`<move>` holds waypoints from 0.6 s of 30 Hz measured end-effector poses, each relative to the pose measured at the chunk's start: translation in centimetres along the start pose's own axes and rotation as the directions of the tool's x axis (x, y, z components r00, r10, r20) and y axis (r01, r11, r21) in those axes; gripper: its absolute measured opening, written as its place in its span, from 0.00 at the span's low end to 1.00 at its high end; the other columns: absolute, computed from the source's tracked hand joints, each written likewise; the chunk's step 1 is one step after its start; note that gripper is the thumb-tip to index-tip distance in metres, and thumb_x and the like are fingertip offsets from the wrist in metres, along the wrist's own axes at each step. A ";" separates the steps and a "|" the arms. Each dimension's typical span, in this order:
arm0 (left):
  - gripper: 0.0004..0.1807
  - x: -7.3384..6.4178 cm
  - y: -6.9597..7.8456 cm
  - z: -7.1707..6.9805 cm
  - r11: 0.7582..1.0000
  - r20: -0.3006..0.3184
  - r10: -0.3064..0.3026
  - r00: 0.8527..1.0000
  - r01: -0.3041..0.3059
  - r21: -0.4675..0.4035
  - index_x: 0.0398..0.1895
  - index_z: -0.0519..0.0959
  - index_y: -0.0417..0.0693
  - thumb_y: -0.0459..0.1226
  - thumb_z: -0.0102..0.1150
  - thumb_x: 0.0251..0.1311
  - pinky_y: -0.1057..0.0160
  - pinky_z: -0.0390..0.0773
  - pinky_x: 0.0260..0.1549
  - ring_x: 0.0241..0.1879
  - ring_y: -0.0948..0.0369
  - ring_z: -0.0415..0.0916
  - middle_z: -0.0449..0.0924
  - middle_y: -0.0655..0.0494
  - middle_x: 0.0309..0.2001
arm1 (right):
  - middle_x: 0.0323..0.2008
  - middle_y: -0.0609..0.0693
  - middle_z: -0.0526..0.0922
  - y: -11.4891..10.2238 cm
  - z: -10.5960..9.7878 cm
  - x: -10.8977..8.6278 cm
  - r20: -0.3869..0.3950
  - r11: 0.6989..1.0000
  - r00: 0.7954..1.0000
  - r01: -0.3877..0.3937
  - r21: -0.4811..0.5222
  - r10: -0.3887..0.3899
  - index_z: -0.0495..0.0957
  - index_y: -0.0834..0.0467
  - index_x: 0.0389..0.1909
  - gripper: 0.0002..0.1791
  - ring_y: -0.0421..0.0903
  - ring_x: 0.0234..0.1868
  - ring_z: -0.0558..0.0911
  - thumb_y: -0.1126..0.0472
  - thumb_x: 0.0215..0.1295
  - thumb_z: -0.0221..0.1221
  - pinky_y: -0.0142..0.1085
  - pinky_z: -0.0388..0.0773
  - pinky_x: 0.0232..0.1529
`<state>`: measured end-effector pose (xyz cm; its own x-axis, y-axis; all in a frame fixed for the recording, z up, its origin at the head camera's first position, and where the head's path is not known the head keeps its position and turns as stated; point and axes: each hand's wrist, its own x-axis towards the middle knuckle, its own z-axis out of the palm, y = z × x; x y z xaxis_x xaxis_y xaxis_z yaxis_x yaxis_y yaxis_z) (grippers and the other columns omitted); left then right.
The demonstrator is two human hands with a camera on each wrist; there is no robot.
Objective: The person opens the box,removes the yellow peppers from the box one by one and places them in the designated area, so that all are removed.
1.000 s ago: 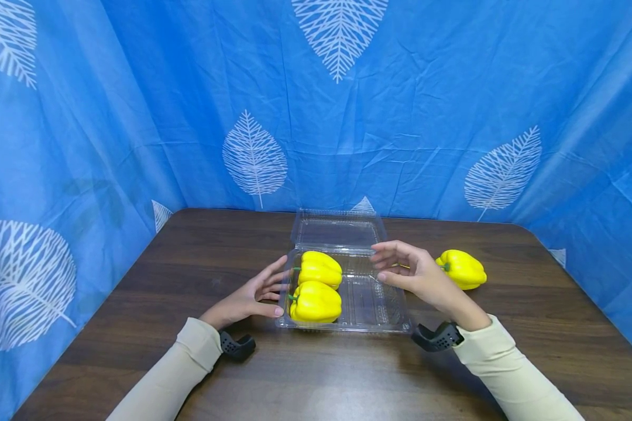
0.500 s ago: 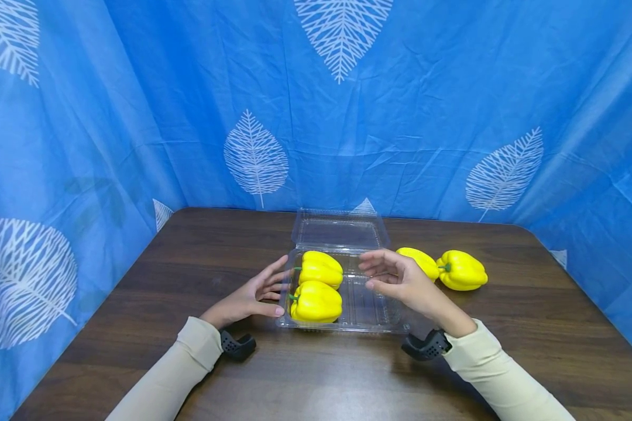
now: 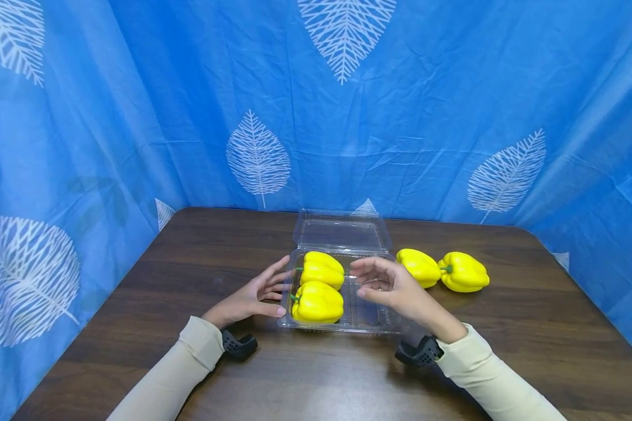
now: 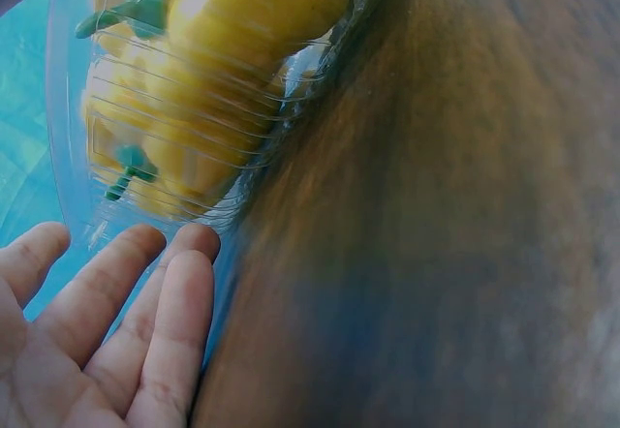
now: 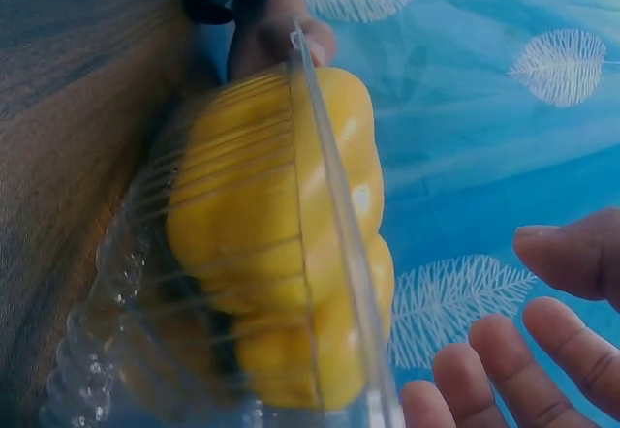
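Two yellow bell peppers, a near one [image 3: 318, 302] and a far one [image 3: 322, 270], lie in the left half of a clear plastic clamshell box [image 3: 355, 324]. My left hand [image 3: 253, 297] is at the box's left side, its fingers spread and the fingertips right at the wall in the left wrist view. Over the right half of the box hovers my right hand [image 3: 395, 289], fingers loosely bent with nothing between them. In the right wrist view its fingers [image 5: 504, 360] stand beside the box rim, facing the peppers through the clear wall.
Two more yellow bell peppers, one closer to the box [image 3: 419, 269] and one farther right [image 3: 464, 272], lie on the brown wooden table [image 3: 232, 245]. The box's lid [image 3: 342, 230] is folded back behind it. A blue leaf-print curtain [image 3: 416, 105] hangs behind the table.
My right hand has moved left over the box, uncovering the pepper on the table that it hid earlier. My left hand stays at the box's left side, and the peppers lie where they were.
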<state>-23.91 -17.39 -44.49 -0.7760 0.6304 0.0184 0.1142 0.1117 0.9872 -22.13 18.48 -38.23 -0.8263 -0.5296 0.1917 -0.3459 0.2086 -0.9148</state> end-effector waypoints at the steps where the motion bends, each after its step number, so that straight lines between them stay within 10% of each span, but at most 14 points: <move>1: 0.63 0.0 0.0 0.0 1.000 -0.001 0.000 1.000 0.000 0.001 0.91 0.37 0.48 0.46 0.73 0.67 0.34 0.65 0.75 0.80 0.34 0.57 0.49 0.33 0.86 | 0.61 0.74 0.80 0.0 0.1 0.0 0.001 1.000 1.000 0.002 0.001 -0.002 0.74 0.74 0.67 0.25 0.72 0.59 0.80 0.70 0.72 0.66 0.32 0.83 0.59; 18: 0.63 0.0 -0.1 -0.1 1.000 0.004 0.018 1.000 -0.018 -0.009 0.91 0.36 0.48 0.46 0.73 0.67 0.33 0.63 0.75 0.81 0.34 0.56 0.49 0.32 0.85 | 0.60 0.68 0.83 0.1 1.6 0.7 0.045 1.000 0.999 -0.017 -0.012 0.017 0.74 0.73 0.68 0.26 0.73 0.62 0.80 0.72 0.72 0.67 0.35 0.82 0.62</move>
<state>-23.92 -17.47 -44.58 -0.7716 0.6351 0.0356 0.1225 0.0934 0.9881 -22.01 16.83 -38.75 -0.8115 -0.5621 0.1598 -0.3375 0.2277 -0.9134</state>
